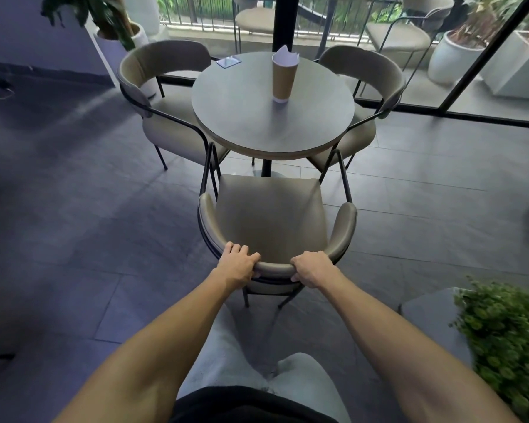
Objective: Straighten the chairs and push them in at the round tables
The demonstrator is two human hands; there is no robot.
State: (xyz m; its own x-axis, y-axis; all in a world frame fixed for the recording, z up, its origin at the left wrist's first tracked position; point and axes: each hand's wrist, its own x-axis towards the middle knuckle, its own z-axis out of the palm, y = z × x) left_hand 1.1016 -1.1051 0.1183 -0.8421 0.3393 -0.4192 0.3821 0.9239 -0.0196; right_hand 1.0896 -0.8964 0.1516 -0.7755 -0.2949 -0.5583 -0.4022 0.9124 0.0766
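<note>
A beige padded chair (269, 215) with a curved backrest and black metal frame stands in front of me, facing the round grey table (241, 117). Its seat front lies just short of the table's near edge. My left hand (237, 265) grips the top of the backrest on the left, fingers curled over it. My right hand (313, 268) grips the backrest on the right the same way. Two more matching chairs stand at the table: one at the left (162, 87), one at the right (367, 83), both with seats partly under the tabletop.
A brown paper cup (283, 77) holding white napkins stands on the table, and a small card (228, 61) lies at its far edge. A green plant (507, 340) is close at my right. A glass wall with black frame (470, 114) runs behind the table. Potted plant (116, 29) at back left.
</note>
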